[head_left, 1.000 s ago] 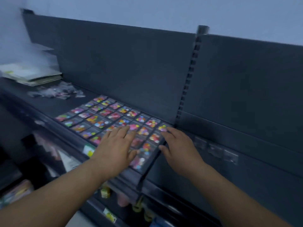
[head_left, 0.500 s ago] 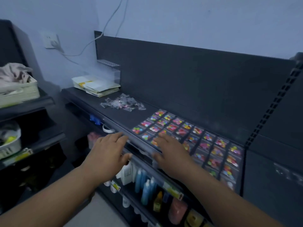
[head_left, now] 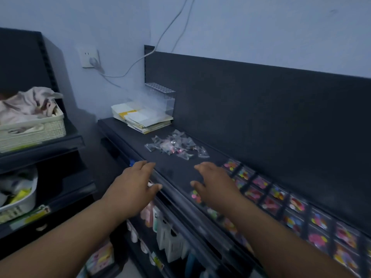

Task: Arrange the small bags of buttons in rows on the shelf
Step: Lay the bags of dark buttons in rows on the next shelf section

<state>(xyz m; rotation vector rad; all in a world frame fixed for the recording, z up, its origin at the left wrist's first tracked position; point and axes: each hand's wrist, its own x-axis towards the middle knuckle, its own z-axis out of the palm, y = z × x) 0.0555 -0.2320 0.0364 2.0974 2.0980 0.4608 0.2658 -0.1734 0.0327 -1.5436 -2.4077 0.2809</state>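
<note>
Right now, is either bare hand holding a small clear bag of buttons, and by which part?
Nothing is held: the left hand and the right hand are both open.

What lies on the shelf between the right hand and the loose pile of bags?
Only bare shelf: the head view shows nothing between the right hand and the pile.

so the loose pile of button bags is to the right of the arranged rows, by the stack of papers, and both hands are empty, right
Wrong side: the head view shows the loose pile of button bags left of the arranged rows, not right. It does lie by the stack of papers, and the left hand and right hand hold nothing.
</note>
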